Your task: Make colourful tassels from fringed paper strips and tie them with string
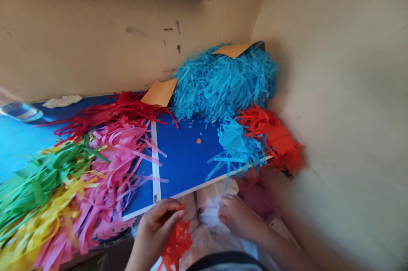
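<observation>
My left hand [159,224] is low in the view, in front of the table edge, thumb and forefinger pinched on a strip of orange-red fringed paper [178,243]. A small tip of it pokes out above the fingers, and the cut strips hang below toward my lap. To the right, my right hand [237,215] is above my lap with its fingers curled in. Whatever is in them, if anything, is hidden. Nearest to it on the table corner lies a small bunch of light blue fringed paper [240,141], with an orange-red fringed bunch [274,135] beside it.
A big light blue fringe heap [223,81] stands at the back of the blue table [185,164], with orange-brown sheets [161,93] nearby. Dark red [117,111], pink [117,152], green [41,177] and yellow fringes [60,207] cover the left. A clear bottle [19,109] lies far left.
</observation>
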Tool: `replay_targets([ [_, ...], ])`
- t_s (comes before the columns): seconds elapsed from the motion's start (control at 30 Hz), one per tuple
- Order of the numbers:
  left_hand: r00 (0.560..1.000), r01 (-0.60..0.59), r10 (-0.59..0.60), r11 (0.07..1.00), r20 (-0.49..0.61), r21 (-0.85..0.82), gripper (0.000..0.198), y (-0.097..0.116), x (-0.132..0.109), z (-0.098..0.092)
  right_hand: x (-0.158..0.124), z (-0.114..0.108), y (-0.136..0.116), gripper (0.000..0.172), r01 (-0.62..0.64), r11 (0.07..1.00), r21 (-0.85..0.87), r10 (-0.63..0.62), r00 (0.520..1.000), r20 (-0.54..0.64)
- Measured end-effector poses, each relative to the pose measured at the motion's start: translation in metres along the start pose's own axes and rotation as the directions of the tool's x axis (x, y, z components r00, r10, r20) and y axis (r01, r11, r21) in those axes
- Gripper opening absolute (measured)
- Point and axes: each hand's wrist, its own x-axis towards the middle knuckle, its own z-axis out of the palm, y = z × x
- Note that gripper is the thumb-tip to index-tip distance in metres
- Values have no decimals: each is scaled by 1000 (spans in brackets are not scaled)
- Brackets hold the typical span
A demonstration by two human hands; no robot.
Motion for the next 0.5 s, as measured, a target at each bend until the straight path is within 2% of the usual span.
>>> replay_targets([
  [0.07,995,21,-18,999,101,-26,20,9,-1,12,-1,0,-8,13,1,989,147,9,998,-68],
  [0.13,968,76,-55,994,244,-77,22,17,-4,32,-1,-5,-17,15,-23,914,406,61,995,-79],
  [0.2,901,203,-139,972,410,-117,24,20,-4,54,-2,-15,-21,14,-80,741,667,139,990,-36],
  [0.27,826,311,-218,945,520,-97,25,18,-1,68,-6,-28,-13,22,-120,491,863,222,975,9],
  [0.3,814,320,-238,945,530,-67,25,14,2,72,-9,-38,-5,27,-100,358,928,271,963,-1],
  [0.33,824,304,-248,952,509,-28,25,10,5,73,-13,-48,6,30,-49,231,972,329,944,-31],
  [0.4,869,247,-241,968,432,43,28,0,10,71,-25,-70,30,31,126,33,991,477,869,-127],
  [0.47,885,235,-247,969,394,81,32,-10,13,68,-37,-89,50,27,294,-47,955,598,774,-208],
  [0.5,884,241,-256,967,392,88,34,-14,13,67,-41,-96,57,26,336,-59,940,628,744,-227],
])
